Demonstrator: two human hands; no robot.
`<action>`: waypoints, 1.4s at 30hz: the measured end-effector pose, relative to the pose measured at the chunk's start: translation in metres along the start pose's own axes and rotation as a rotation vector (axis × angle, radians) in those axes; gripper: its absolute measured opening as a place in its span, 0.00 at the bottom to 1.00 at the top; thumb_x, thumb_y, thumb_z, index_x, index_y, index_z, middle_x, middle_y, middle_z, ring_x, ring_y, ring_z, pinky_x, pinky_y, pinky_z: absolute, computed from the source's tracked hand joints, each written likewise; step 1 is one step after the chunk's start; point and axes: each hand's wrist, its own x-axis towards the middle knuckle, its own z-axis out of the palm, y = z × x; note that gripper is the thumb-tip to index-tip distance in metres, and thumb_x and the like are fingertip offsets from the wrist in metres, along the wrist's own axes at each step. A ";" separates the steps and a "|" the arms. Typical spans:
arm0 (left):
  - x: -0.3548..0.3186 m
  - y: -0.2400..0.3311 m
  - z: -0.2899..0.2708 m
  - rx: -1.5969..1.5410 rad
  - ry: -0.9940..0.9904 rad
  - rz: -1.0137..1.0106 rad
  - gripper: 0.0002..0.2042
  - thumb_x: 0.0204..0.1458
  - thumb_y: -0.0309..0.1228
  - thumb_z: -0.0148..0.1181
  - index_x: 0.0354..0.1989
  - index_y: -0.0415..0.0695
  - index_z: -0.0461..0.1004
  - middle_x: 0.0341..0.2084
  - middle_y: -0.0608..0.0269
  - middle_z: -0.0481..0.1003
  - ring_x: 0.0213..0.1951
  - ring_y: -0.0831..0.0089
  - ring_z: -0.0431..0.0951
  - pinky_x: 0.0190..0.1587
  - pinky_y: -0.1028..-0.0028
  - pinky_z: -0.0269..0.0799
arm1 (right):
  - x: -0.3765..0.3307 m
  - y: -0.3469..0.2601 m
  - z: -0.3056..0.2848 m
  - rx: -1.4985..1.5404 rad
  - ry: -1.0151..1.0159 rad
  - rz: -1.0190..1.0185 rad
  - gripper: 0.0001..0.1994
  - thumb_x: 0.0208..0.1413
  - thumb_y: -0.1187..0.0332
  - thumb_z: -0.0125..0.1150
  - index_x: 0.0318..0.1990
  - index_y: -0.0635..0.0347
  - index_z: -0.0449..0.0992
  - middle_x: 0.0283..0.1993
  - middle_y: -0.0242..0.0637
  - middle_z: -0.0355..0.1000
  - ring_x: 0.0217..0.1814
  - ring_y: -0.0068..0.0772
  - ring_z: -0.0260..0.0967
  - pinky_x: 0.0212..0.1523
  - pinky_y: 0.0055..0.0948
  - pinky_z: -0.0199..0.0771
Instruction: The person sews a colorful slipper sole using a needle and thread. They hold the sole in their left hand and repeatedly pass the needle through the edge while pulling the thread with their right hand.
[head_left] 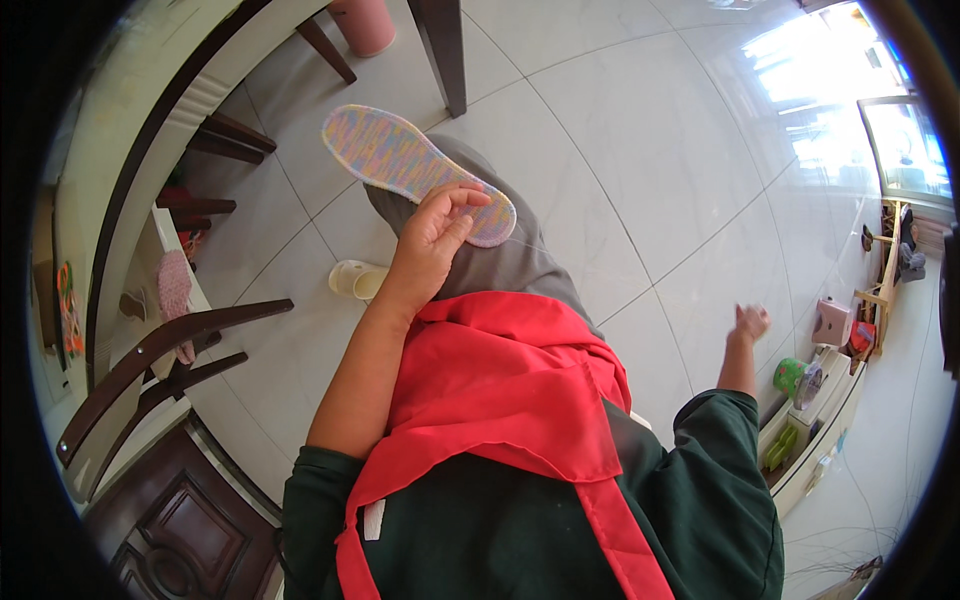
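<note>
My left hand (436,232) is closed on the heel end of an insole (385,150), patterned in mottled pink, yellow and blue with a pale edge. The insole rests over my grey-trousered knee, its wider end pointing to the upper left. A thin pale thread (528,245) leaves the heel end and runs rightward until it is lost to sight. Far out to the right, my right hand (752,322) is raised with its fingers curled closed. Anything pinched in it is too small to see. A red apron (500,380) covers my lap.
At left stand a dark wooden chair (180,335) and a long pale table (150,130). A dark leg (438,55) and a pink bin (363,25) are ahead. A cream slipper (357,280) lies by my left leg. Right of my right hand, a low cabinet (825,410) carries a green-and-white container (790,376).
</note>
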 end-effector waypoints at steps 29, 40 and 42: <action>-0.049 0.012 0.010 -0.682 0.323 -0.187 0.09 0.57 0.27 0.51 0.44 0.40 0.71 0.42 0.62 0.73 0.42 0.75 0.73 0.47 0.74 0.71 | -0.434 -0.234 0.239 -0.101 -1.541 0.342 0.12 0.59 0.61 0.53 0.37 0.62 0.74 0.18 0.19 0.55 0.18 0.11 0.47 0.19 0.16 0.47; -0.058 0.028 -0.002 -0.663 0.387 -0.130 0.09 0.57 0.25 0.51 0.44 0.39 0.71 0.40 0.62 0.74 0.43 0.73 0.75 0.47 0.72 0.73 | -0.446 -0.218 0.222 -0.105 -1.662 0.280 0.15 0.59 0.61 0.52 0.24 0.58 0.67 0.19 0.21 0.56 0.18 0.11 0.49 0.18 0.17 0.49; -0.059 0.026 -0.004 -0.657 0.370 -0.129 0.09 0.57 0.25 0.51 0.44 0.39 0.71 0.40 0.61 0.74 0.44 0.72 0.75 0.47 0.72 0.74 | -0.448 -0.216 0.220 -0.084 -1.644 0.301 0.15 0.59 0.61 0.52 0.22 0.58 0.66 0.18 0.21 0.56 0.18 0.11 0.49 0.18 0.17 0.49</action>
